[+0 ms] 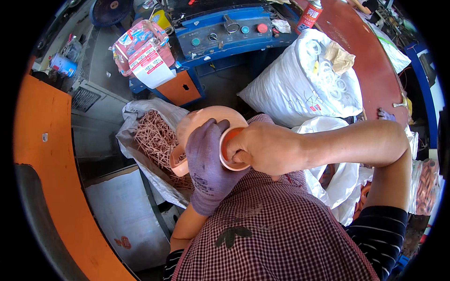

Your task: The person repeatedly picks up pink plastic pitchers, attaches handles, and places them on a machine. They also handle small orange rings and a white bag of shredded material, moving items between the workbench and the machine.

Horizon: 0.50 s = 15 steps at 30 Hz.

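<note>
A peach-coloured plastic vessel, with a rounded body and a loop handle, is held in front of my apron. My left hand, in a purple glove, is wrapped round it just beside its round mouth. That mouth has a pale rim and an orange-red inside. The fingers of my bare right hand are curled into the opening. Their tips are partly hidden there, so whatever they may pinch does not show.
On the left a white sack holds thin pinkish plastic scraps. A large white sack of clear rings stands at the right. Ahead is a blue machine panel with buttons, beside a pink basket. An orange machine panel borders the left.
</note>
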Motion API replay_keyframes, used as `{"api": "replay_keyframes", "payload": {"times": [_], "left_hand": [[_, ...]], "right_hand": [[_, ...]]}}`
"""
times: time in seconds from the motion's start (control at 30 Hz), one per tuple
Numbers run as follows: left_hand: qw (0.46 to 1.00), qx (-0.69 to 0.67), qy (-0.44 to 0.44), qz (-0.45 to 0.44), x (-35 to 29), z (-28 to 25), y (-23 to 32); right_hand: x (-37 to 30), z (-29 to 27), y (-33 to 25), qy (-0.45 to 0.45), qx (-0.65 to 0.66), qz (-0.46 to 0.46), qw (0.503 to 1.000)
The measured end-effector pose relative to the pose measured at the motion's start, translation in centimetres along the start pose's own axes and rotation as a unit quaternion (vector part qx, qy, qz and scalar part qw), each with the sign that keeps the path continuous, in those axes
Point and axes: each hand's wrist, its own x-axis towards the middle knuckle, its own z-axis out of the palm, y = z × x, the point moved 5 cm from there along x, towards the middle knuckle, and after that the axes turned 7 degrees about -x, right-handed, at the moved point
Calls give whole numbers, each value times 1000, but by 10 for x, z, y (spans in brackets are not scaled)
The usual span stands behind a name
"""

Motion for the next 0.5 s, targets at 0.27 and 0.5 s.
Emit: {"api": "replay_keyframes", "payload": {"times": [0.27, 0.5], "left_hand": [[998, -30, -4, -47, 3, -13, -14], [998, -30, 15, -49, 10, -21, -24]], "right_hand": [[9, -4, -8, -8, -35, -64, 997], [0, -10, -32, 91, -322, -173, 926]]}}
